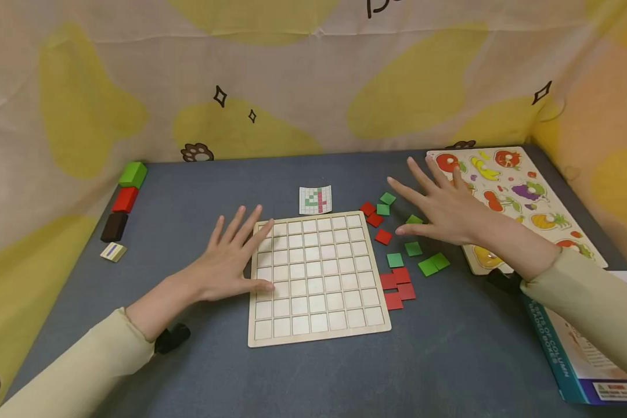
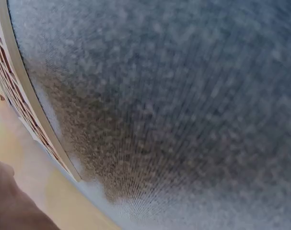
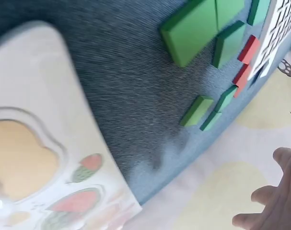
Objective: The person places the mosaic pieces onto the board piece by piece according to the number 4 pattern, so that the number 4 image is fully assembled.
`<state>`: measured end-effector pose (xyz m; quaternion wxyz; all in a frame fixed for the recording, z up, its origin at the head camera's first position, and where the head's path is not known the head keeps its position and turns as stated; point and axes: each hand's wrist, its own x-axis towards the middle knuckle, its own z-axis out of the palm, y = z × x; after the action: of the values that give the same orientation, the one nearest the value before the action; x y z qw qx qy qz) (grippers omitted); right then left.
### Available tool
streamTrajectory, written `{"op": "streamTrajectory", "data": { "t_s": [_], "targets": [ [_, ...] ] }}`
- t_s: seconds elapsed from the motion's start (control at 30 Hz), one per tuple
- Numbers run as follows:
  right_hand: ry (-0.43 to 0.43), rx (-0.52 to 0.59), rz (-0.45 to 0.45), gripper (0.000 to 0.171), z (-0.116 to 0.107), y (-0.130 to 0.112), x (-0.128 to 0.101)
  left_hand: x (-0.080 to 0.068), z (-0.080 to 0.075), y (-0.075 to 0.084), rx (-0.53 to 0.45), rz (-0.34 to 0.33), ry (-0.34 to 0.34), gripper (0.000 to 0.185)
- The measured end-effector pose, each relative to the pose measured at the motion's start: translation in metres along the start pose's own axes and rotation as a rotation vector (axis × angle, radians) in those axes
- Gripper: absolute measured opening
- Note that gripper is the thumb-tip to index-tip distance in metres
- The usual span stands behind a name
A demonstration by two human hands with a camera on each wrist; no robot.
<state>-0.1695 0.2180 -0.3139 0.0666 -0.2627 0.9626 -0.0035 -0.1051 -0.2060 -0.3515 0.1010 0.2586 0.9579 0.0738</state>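
From the head view, my left hand (image 1: 229,261) lies flat with straight, spread fingers, its fingertips and thumb resting on the left edge of the wooden grid board (image 1: 317,278), a pale plywood square cut into rows of shallow square cells, lying in the middle of the grey felt-like tabletop (image 1: 313,377). My right hand (image 1: 441,206) hangs open, fingers straight and fanned, gripping nothing, above the scatter of flat square tiles just right of the board: red tiles (image 1: 397,287) clustered near the board's right edge, green tiles (image 1: 433,264) beside them. A small paper pattern card (image 1: 316,200) with a red and green grid lies just behind the board. Right of my hand sits a fruit peg puzzle (image 1: 522,197), glossy and painted. At the far left stand green, red and black blocks (image 1: 123,199) in a row.

From the left wrist view, I see only the woven grey cloth, blurred, and the board's light rounded rim (image 2: 25,91) along the left side.

From the right wrist view, my fingertips (image 3: 274,201) show relaxed at the lower right, clear of everything. Thick matte green tiles (image 3: 198,28) lie on the cloth, and the puzzle's pale rounded corner (image 3: 44,86) fills the left.
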Motion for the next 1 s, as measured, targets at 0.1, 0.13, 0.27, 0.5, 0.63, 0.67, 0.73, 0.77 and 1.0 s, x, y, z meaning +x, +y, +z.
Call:
{"op": "streamTrajectory", "data": {
  "t_s": [0.1, 0.13, 0.27, 0.5, 0.63, 0.67, 0.73, 0.77, 1.0],
  "targets": [
    [0.000, 0.004, -0.004, 0.092, -0.003, -0.001, 0.009, 0.001, -0.003, -0.003, -0.002, -0.015, 0.011, 0.115],
    [-0.002, 0.005, -0.008, 0.092, -0.005, -0.001, 0.013, 0.001, -0.004, -0.005, -0.009, -0.021, 0.015, 0.114],
    [-0.003, 0.008, -0.045, 0.085, -0.011, 0.000, 0.029, 0.005, -0.009, -0.014, -0.058, -0.033, 0.009, 0.109],
    [-0.014, 0.151, -0.111, 0.053, -0.015, 0.005, 0.059, 0.010, -0.013, -0.026, -0.190, -0.057, -0.091, 0.106],
    [-0.046, 0.235, -0.131, 0.040, -0.009, 0.012, 0.072, 0.010, -0.011, -0.030, -0.205, -0.058, -0.146, 0.113],
    [-0.061, 0.257, -0.130, 0.039, -0.007, 0.014, 0.075, 0.010, -0.010, -0.030, -0.204, -0.056, -0.152, 0.114],
    [-0.093, 0.299, -0.129, 0.037, -0.004, 0.018, 0.079, 0.010, -0.009, -0.031, -0.202, -0.052, -0.157, 0.116],
    [-0.110, 0.316, -0.126, 0.037, -0.003, 0.019, 0.080, 0.010, -0.008, -0.031, -0.202, -0.050, -0.155, 0.116],
    [-0.166, 0.339, -0.114, 0.034, 0.004, 0.025, 0.088, 0.011, -0.006, -0.031, -0.188, -0.052, -0.147, 0.119]
  ]
}}
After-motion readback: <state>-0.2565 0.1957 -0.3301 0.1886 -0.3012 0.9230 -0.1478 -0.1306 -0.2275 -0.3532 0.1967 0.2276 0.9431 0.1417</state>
